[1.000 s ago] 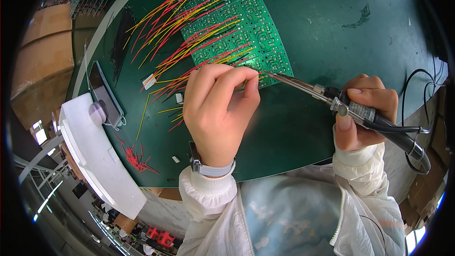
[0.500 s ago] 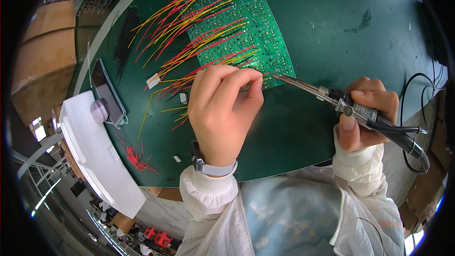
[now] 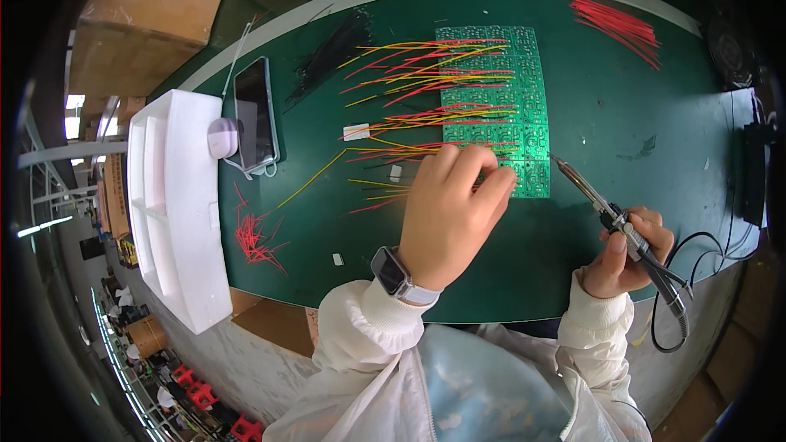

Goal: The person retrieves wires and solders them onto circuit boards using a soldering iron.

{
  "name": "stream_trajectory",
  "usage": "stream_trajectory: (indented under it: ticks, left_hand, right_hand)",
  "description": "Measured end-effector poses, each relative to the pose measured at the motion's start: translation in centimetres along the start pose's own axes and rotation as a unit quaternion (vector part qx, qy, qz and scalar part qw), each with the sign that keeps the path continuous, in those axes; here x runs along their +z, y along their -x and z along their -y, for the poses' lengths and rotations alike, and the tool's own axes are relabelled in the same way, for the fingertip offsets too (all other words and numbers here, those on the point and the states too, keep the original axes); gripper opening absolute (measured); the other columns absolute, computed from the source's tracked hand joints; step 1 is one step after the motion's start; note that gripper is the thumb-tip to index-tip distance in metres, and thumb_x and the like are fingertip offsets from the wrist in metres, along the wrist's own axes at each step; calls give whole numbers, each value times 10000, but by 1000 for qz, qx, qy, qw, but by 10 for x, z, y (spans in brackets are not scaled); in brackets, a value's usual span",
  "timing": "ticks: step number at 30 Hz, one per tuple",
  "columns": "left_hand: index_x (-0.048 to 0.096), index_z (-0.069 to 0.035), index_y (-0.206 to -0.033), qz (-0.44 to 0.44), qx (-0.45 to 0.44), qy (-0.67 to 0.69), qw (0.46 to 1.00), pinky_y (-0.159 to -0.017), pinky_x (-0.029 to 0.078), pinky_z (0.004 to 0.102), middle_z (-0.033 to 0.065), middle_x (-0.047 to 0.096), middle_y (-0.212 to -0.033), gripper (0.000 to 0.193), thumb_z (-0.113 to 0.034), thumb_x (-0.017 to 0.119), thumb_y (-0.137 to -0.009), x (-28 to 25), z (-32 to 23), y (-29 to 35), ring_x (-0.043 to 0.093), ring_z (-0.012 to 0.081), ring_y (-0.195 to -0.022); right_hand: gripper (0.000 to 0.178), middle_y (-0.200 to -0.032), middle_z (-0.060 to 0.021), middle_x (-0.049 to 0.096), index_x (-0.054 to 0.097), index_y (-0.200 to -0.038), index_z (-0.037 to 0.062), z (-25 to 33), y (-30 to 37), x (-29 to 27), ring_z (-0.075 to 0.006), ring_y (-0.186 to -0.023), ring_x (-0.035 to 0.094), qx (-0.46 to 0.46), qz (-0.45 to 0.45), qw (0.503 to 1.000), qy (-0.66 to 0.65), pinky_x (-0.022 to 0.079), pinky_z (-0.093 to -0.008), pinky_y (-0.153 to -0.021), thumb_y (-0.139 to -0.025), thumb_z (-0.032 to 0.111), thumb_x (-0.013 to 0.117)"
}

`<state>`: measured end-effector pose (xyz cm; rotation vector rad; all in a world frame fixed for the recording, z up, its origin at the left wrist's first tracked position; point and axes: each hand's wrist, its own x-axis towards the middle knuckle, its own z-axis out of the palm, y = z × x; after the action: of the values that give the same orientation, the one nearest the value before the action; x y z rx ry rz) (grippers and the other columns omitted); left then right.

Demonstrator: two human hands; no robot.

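A green circuit board panel (image 3: 536, 115) lies on the bench, with red and yellow wires (image 3: 409, 121) running leftward from it in rows. My left hand (image 3: 450, 209), a watch on its wrist, rests over the panel's near left corner. Its thumb and forefinger are pinched together, and what lies between them is hidden. Several wire ends stick out left of that hand. My right hand (image 3: 626, 254) grips a soldering iron (image 3: 626, 233) with a dark handle and cable. The iron's tip is beside the panel's right edge, apart from my left fingertips.
At left stand a white foam tray (image 3: 196, 221) and a propped phone (image 3: 255, 110). Short red wire pieces (image 3: 255, 237) lie near the tray, black wires (image 3: 332, 53) farther back, and a red wire bundle (image 3: 618, 29) at back right. The iron's cable loops at right.
The soldering iron's tip has drawn back to the right from my left fingertips. My left fingers stay pinched over the panel. The whole view has shifted, showing more of the bench's far side.
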<state>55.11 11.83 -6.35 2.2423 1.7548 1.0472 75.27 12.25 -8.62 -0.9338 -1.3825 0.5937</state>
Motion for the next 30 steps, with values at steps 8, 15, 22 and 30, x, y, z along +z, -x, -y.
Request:
stream_trajectory:
  ticks: [8,15,22,30]
  left_hand:
    - [628,-108,-962,-29,-73,-61,995,-758,390,349,16,557,-952,251,-78,705,-726,-41,0,12,541,200,-838]
    - [576,-44,-882,-89,-301,-274,909,-735,422,388,90,542,-845,156,-28,656,-749,-137,73,104,532,291,-816]
    - [516,-52,-810,-66,-313,-253,913,-708,400,400,94,514,-827,110,-56,624,-788,-124,87,135,508,286,-800]
    - [454,-38,-909,-148,-292,-178,928,-727,388,389,113,499,-860,72,-48,519,-881,-107,56,109,500,310,-816]
  right_hand:
    - [277,-761,-90,503,474,-942,6,-5,1,7,-127,-625,483,8,-35,999,-14,417,-234,-585,-816,155,671]
    - [264,-791,-79,490,473,-938,7,-4,-1,5,-122,-671,473,13,-26,999,-27,409,-236,-634,-824,149,664]
    - [272,-806,-53,474,466,-930,17,-8,10,1,-110,-697,448,36,-30,997,-69,377,-237,-648,-819,159,671]
    - [266,-786,-55,481,463,-930,19,-7,7,4,-120,-704,459,20,-32,998,-55,381,-245,-658,-821,153,665]
